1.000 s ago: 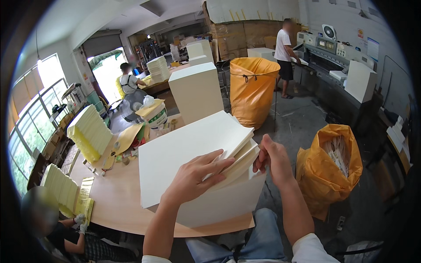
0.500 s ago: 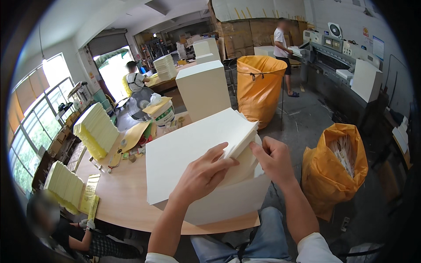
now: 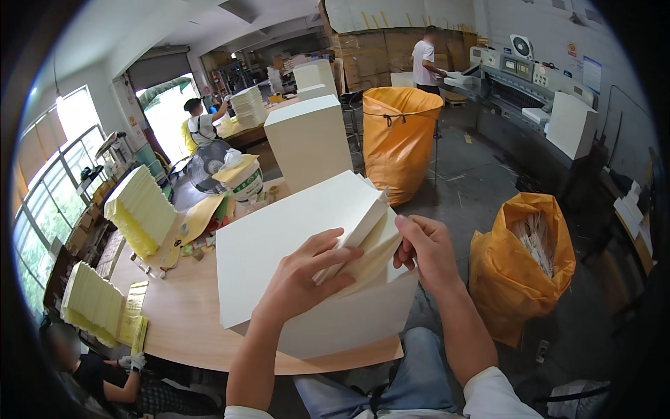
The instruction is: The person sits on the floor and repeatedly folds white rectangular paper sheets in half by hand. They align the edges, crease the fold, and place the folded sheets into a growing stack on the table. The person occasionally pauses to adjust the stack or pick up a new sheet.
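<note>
A tall stack of white paper (image 3: 279, 237) stands before me at the table's front edge. My left hand (image 3: 301, 274) lies over its near right side, fingers across the raised edge of a bunch of sheets (image 3: 364, 218), thumb lower down, keeping the bunch bent back. Cream-toned sheets (image 3: 373, 255) show curved beneath that bunch. At the right corner my right hand (image 3: 427, 250) is closed, thumb against curled fingers, at the edge of these lower sheets. Its fingertips partly hide what they pinch.
Another tall white stack (image 3: 310, 150) stands behind. Yellow-edged stacks (image 3: 143, 209), a white bucket (image 3: 244, 183) and scissors are on the wooden table (image 3: 181, 307). Orange bags (image 3: 398, 150) stand right. A seated person (image 3: 105, 370) works at lower left; others work farther off by a cutting machine (image 3: 516, 77).
The bunch of sheets is bent farther back, showing more of the sheets below. My right hand has come off the bunch to the lower sheets. The view has shifted slightly.
</note>
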Demonstrator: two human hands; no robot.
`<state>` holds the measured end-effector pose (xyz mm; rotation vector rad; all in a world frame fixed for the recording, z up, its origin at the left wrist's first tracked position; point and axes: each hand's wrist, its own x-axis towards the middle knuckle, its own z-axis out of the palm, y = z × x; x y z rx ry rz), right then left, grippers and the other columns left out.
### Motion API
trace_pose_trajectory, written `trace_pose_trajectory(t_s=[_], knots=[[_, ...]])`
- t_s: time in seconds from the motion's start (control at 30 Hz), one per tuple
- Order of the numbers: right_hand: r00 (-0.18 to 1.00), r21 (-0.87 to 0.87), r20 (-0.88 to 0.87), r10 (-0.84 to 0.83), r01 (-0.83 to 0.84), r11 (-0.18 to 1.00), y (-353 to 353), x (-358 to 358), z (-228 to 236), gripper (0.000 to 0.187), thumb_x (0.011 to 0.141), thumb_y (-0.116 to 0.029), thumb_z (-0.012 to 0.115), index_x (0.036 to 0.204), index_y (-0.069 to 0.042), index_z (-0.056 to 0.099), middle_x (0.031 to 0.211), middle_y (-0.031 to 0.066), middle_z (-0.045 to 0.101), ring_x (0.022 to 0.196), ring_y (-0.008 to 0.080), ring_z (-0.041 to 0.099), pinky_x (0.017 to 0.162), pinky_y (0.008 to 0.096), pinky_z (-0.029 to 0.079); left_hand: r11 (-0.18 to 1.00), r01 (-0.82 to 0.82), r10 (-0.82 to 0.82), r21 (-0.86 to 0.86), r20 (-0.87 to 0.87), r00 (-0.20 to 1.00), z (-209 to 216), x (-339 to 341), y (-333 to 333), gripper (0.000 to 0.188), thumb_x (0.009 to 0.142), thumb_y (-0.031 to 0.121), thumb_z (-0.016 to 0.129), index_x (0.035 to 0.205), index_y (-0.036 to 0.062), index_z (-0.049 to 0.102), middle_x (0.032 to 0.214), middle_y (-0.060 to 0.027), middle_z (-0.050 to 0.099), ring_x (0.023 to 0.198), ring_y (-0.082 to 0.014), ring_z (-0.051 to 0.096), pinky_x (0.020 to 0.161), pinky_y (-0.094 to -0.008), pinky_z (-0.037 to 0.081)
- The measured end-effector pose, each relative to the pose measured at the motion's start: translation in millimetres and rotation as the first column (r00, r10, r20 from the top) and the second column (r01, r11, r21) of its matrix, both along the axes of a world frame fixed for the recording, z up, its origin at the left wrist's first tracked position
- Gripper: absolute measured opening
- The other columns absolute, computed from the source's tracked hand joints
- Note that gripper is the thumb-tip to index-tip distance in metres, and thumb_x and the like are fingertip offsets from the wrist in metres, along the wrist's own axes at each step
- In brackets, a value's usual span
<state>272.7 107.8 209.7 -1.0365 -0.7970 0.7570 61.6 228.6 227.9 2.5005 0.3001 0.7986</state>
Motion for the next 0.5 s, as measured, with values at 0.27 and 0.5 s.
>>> trace_pose_trajectory(t_s=[0.27,0.5], knots=[[0.997,0.007,0.063,-0.052,0.052,0.999,3.4,-6.5,-0.3,0.036,0.1,-0.02,0.064,0.068,-0.01,0.053,0.06,0.0029,0.058,0.051,0.0132,0.061,0.045,0.0241,0.039,0.994,-0.037,0.04,0.103,-0.03,0.999,0.3,-0.8,-0.8,0.041,0.09,0.003,0.072,0.128,0.0199,0.073,0.146,-0.0187,0.061,0.118,-0.0368,0.069,0.098,-0.042,0.057],[0.995,0.056,-0.098,0.007,-0.002,0.998,4.9,-4.5,-2.4,0.034,0.1,-0.018,0.063,0.068,-0.01,0.053,0.06,0.0043,0.06,0.051,0.0142,0.062,0.045,0.0243,0.04,0.988,-0.024,0.028,0.151,-0.027,0.999,-0.3,1.3,-2.0,0.045,0.077,0.027,0.09,0.119,0.0232,0.073,0.139,-0.0148,0.063,0.114,-0.0336,0.07,0.092,-0.0406,0.059]])
